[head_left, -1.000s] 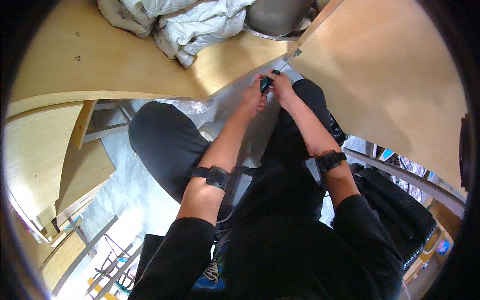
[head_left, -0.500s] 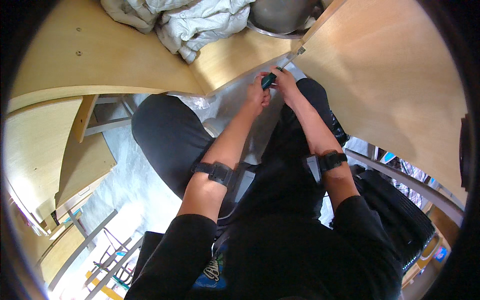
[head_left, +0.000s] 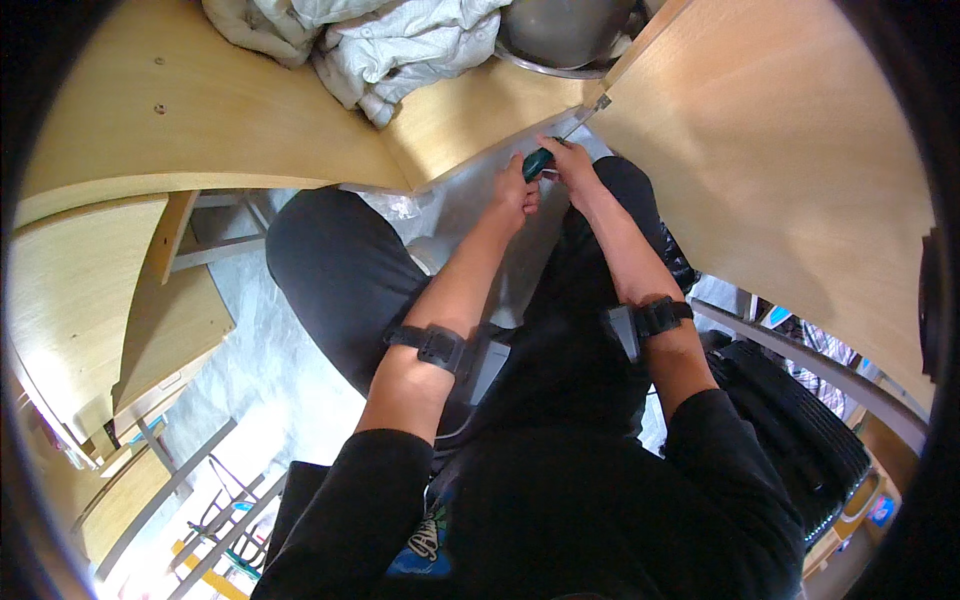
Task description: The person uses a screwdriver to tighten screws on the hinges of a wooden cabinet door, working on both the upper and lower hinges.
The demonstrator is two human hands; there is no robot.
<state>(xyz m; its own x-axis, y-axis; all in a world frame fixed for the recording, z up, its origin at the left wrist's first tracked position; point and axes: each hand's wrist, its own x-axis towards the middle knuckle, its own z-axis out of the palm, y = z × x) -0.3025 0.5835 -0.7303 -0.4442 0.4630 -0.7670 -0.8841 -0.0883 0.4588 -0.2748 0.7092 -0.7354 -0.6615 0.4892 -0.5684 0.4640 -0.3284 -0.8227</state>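
Note:
Between my hands is a screwdriver (head_left: 538, 164) with a dark green handle. Its thin shaft slants up and to the right, and its tip reaches a small metal hinge (head_left: 603, 102) at the cabinet door's lower edge. My left hand (head_left: 514, 190) is closed around the butt end of the handle. Farther forward, my right hand (head_left: 573, 166) grips the handle close to the shaft. The hinge lies where the open wooden door (head_left: 770, 150) meets the cabinet (head_left: 450, 125). Whether the tip sits in a screw is too small to make out.
Light grey bedding (head_left: 400, 50) and a metal pot (head_left: 565, 30) sit inside the cabinet. My knees are spread on either side of my arms. At left stand wooden panels (head_left: 85, 300) and metal legs; a black ribbed case (head_left: 790, 440) is at right.
My fingers have shifted slightly around the screwdriver handle, those of the left hand most visibly. The screwdriver's shaft still points at the hinge, and the door has not moved.

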